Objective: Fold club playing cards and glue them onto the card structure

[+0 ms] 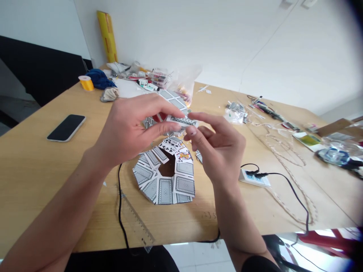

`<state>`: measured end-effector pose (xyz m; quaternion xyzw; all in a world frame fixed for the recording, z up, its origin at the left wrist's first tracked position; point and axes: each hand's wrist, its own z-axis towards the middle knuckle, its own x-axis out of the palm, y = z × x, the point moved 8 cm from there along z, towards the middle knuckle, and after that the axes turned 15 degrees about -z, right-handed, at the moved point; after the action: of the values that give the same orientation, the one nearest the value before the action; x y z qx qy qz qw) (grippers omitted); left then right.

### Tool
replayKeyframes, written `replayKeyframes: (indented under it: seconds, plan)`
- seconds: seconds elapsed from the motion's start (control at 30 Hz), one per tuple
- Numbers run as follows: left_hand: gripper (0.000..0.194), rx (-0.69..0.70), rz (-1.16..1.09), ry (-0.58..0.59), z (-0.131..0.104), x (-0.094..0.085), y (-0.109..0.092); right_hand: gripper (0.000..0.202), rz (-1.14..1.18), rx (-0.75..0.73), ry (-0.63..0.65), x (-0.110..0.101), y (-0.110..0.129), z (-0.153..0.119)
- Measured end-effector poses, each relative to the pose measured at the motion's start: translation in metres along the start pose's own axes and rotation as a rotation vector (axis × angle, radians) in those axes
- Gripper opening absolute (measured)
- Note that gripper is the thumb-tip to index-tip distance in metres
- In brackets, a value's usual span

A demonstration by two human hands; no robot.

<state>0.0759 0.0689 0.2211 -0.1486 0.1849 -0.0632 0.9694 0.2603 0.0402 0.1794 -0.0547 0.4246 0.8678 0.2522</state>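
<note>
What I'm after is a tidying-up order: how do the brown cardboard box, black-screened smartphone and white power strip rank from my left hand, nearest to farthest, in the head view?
From the left hand:
1. Black-screened smartphone, left side.
2. White power strip, right side.
3. Brown cardboard box, far right.

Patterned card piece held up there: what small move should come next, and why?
Probably close the right hand gently on the card piece: the left hand pinches one end, while the right thumb and forefinger sit apart near the other.
</note>
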Motion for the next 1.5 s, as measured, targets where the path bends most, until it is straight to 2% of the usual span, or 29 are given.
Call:
replayKeyframes:
  seconds: [0.1,0.23,0.4,0.6,0.8,1.0,1.07,1.2,1.3,1.4,1.5]
  plan:
    - [0.012,-0.010,0.036,-0.013,-0.001,-0.001,0.000,0.013,0.033,-0.006,0.000,0.002,-0.001,-0.001]
    - [0.012,-0.060,0.080,-0.010,-0.002,-0.002,0.002,0.014,0.035,-0.029,-0.041,0.000,-0.001,-0.002]
    - [0.017,0.019,0.031,-0.012,0.000,-0.004,-0.001,0.018,0.036,-0.102,-0.071,-0.002,0.005,-0.002]
    - [0.004,0.003,0.013,-0.035,0.001,-0.002,-0.005,0.010,-0.026,-0.186,-0.088,-0.004,0.013,-0.001]
    - [0.006,-0.027,-0.001,-0.070,-0.002,-0.004,-0.003,0.008,-0.069,-0.098,-0.084,-0.002,0.010,-0.005]
    - [0.014,-0.138,-0.057,-0.106,-0.007,-0.003,0.006,0.016,-0.044,-0.031,-0.108,-0.002,0.006,-0.008]
    - [0.016,-0.100,-0.053,-0.091,-0.005,-0.002,0.002,0.016,-0.036,-0.035,-0.108,-0.002,0.007,-0.008]
    - [0.020,-0.044,-0.001,0.028,0.000,0.003,-0.006,0.014,0.035,-0.020,-0.089,-0.001,0.006,-0.005]
    - [0.016,-0.057,0.041,0.010,0.000,0.001,-0.005,0.004,0.082,0.033,-0.060,0.001,0.002,-0.002]
    - [0.018,-0.008,0.024,-0.063,-0.001,-0.002,-0.007,0.015,0.041,0.075,-0.021,0.003,-0.001,-0.002]
    - [0.020,-0.055,0.026,-0.090,-0.003,-0.003,-0.004,0.027,-0.020,0.045,-0.002,0.003,0.000,-0.002]
